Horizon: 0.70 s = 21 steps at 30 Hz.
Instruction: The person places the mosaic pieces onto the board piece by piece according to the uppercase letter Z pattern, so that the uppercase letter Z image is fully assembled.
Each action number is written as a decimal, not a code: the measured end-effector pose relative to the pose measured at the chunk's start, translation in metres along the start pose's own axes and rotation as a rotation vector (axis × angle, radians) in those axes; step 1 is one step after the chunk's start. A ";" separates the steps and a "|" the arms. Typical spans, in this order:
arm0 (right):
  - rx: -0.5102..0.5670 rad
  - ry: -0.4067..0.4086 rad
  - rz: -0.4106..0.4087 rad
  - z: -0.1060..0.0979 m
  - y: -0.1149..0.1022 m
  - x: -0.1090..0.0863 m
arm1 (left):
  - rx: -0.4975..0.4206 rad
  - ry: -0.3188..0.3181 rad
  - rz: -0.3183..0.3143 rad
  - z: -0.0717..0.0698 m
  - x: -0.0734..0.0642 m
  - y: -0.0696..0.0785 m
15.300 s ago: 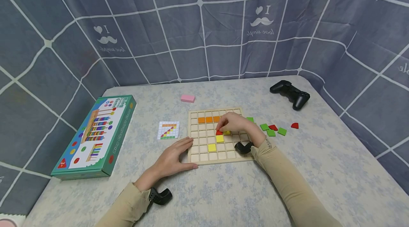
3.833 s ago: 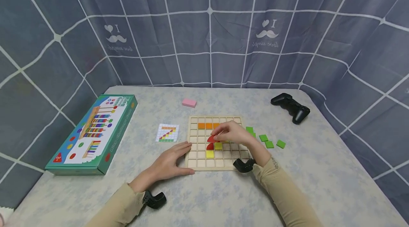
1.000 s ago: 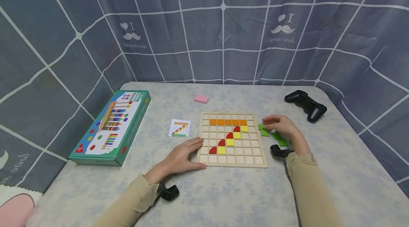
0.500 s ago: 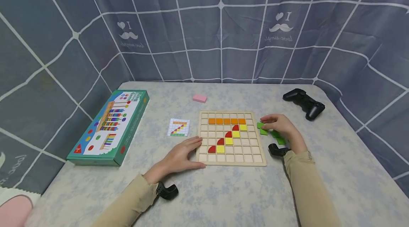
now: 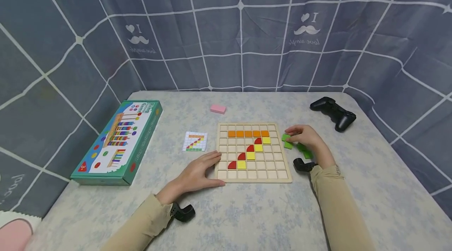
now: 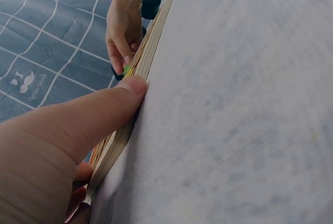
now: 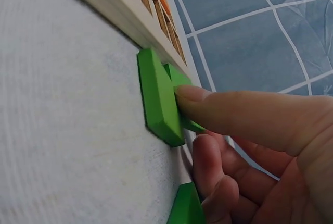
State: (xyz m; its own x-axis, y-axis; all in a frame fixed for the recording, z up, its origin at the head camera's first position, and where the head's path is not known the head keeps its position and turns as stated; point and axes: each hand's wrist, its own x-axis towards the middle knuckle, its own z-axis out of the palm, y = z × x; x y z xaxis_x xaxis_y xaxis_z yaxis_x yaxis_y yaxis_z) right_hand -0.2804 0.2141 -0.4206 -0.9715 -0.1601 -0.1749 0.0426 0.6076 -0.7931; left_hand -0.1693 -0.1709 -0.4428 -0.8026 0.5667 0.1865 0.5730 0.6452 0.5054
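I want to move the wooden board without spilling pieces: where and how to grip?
I'd grip the wooden board by its left and right rims, a hand from each side, kept level: it lies flat, and coloured pieces in its cells could slip if tilted. The left hand touches the left rim; green tiles lie by the right.

Head view: light even, diffuse, its direction hard to tell; counter (image 5: 247,213) pale and bright, faint soft shadows beside sleeves (image 5: 340,204). Wide lens stretches curtain (image 5: 219,31) toward edges. Left wrist view: dimmer, greyish, counter texture blurred, shadow under wooden board (image 6: 112,156). Right wrist view: green tiles (image 7: 158,101) fairly sharp, lower-left counter out of focus.
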 end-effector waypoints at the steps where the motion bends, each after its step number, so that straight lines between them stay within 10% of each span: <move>1: 0.003 0.001 -0.002 0.000 0.000 -0.001 | 0.000 0.000 0.002 0.000 0.000 0.000; 21: -0.006 -0.061 -0.042 -0.010 -0.005 -0.006 | 0.006 -0.003 0.000 0.000 0.000 -0.002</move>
State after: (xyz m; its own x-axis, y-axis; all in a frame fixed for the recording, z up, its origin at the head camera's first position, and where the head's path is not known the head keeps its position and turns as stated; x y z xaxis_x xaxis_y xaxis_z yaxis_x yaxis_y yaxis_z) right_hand -0.2768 0.2200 -0.4099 -0.9562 -0.2332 -0.1769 0.0002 0.6038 -0.7972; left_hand -0.1703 -0.1722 -0.4440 -0.8019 0.5685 0.1837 0.5741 0.6481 0.5004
